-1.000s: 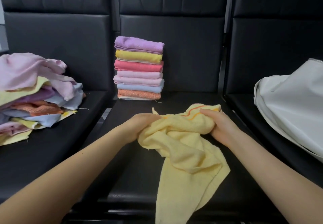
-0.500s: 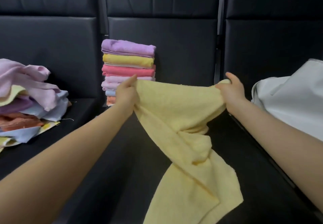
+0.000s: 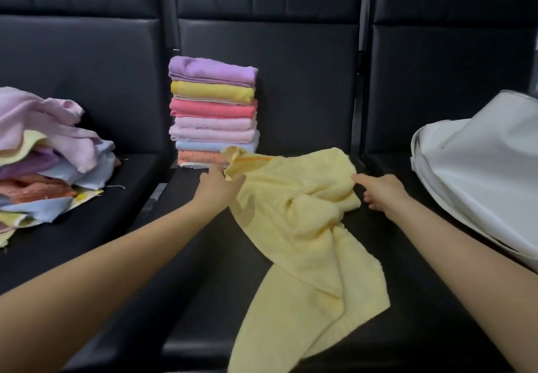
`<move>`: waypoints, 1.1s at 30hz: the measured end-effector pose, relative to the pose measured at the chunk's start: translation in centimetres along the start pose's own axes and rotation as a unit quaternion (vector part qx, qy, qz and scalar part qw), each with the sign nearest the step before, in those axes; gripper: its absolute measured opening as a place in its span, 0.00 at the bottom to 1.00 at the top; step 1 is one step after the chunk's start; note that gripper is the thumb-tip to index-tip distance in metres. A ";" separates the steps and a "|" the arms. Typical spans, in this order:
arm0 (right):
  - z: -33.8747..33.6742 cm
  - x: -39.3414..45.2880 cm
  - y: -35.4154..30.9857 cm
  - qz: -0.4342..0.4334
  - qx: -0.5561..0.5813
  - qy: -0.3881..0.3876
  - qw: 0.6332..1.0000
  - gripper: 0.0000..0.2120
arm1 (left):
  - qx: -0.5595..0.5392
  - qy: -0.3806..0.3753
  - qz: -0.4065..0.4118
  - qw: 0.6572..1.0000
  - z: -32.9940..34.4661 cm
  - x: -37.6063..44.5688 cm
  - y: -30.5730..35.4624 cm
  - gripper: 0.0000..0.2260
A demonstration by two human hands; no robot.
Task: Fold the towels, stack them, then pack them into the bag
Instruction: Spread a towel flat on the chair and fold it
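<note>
Head view: left hand point(image 3: 217, 187) and right hand point(image 3: 378, 192) pinched yellow towel point(image 3: 294, 221) corners, spreading it flat for folding, before folded stack point(image 3: 214, 113).

Free room and blocks on the middle seat

Beyond the left hand point(image 3: 217, 187) fingers, the folded stack point(image 3: 214, 112) stands close, blocking forward reach. Bare black seat point(image 3: 375, 166) lies open ahead of the right hand point(image 3: 381, 190) fingertips; further right, the white bag point(image 3: 480, 186) fills the next seat.
</note>
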State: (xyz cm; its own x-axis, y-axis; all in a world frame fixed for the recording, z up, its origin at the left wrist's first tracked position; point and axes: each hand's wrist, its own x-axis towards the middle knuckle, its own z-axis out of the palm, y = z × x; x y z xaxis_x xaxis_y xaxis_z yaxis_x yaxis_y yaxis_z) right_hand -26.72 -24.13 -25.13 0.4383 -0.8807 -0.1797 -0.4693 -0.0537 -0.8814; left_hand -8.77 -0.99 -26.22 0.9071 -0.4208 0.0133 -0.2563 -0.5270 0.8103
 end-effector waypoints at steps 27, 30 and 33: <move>-0.3 -4.1 0.5 -0.086 0.275 0.002 0.958 0.17 | -0.242 0.094 -0.227 0.939 -3.9 0.8 -4.8 0.16; -0.4 -3.8 1.9 -0.028 0.239 -0.121 0.963 0.32 | -0.138 0.045 -0.135 0.980 -3.3 -0.8 -4.4 0.15; -0.7 -4.3 2.6 -0.015 0.185 -0.125 0.975 0.35 | -0.073 0.039 -0.058 0.995 -3.2 -2.8 -4.4 0.18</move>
State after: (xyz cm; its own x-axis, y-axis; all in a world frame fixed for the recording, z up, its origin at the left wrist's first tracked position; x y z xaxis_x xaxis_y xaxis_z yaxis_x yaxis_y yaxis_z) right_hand -30.39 -20.79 -26.36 0.6422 -0.7366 -0.2120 -0.1656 0.1367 -0.9767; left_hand -9.15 4.87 -27.97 0.9524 -0.3014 -0.0447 -0.1021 -0.4539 0.8852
